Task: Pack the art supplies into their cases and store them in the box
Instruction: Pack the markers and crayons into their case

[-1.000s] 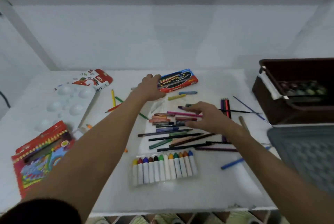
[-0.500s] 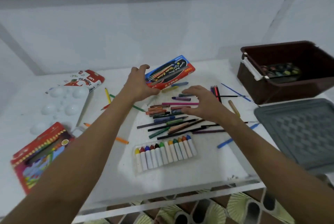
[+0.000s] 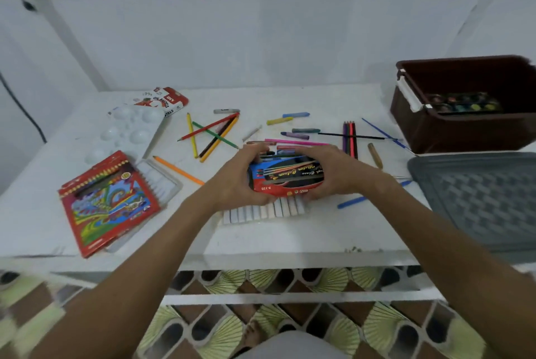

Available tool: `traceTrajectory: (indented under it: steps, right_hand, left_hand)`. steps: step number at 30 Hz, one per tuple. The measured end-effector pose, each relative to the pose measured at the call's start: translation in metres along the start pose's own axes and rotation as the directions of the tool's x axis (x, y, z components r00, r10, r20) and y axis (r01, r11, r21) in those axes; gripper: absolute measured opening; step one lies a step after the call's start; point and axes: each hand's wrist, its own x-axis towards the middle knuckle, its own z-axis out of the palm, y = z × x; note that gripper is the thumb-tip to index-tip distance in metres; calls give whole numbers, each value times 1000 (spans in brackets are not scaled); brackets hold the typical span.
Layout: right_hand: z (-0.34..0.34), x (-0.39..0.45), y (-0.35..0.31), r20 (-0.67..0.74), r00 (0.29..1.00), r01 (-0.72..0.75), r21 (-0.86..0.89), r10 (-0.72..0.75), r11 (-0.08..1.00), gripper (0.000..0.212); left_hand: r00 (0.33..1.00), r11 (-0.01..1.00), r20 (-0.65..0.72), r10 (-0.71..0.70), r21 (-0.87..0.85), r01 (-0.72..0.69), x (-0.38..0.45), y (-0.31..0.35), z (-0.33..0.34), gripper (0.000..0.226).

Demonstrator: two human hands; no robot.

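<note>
Gripping the red case (image 3: 285,174) at both ends, the left hand (image 3: 236,177) and right hand (image 3: 333,173) are holding it above the crayons (image 3: 261,211). Opening it carelessly here is risking scattering loose pencils (image 3: 213,135); the box (image 3: 464,129) is waiting well right.

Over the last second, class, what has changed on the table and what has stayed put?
The red and blue marker case came from the table's far side to above the crayon row. The left hand kept its grip; the right hand left the pens and took the other end. The brown box, palette and loose pencils lie unchanged.
</note>
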Motion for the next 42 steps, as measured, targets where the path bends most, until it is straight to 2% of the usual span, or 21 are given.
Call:
traceTrajectory:
  steps: [4,6,9,11,19,23,27,32,37,42]
  right_hand:
    - [5,-9,9,30,999,-12,-42,13,999,102]
    - [5,-15,15,12,1000,-13,-64,14,998,102]
    - [2,-27,24,0,999,-32,-42,32,999,103]
    - [1,-35,29,11,999,-47,-27,47,999,105]
    - [1,-55,48,21,997,-74,42,73,996,107]
    - [-2,-60,54,25,997,-75,36,74,997,106]
    - [-2,-63,57,53,994,-92,18,91,996,108]
    - [2,-61,55,64,992,-106,14,105,994,109]
    - [7,-53,47,60,992,-107,-23,108,994,110]
    - [4,-52,43,50,996,-71,71,68,995,109]
  left_hand:
    - [999,999,9,-33,5,33,-14,1,7,92]
    - [995,995,22,-98,36,97,-23,-4,7,99]
    - [977,960,57,-204,209,188,-33,-13,7,115]
    - [972,937,69,-225,290,197,-35,-17,9,119]
    - [972,906,102,-214,392,158,-31,-11,10,98]
    - [954,863,136,-268,474,175,-31,-12,2,100]
    - [946,879,120,-300,420,226,-42,-16,-6,95]
    - [963,901,39,-267,365,235,-51,-16,-21,85]
    - [974,920,38,-223,339,197,-52,5,-23,95]
    - [973,916,69,-221,358,183,-56,6,-20,99]
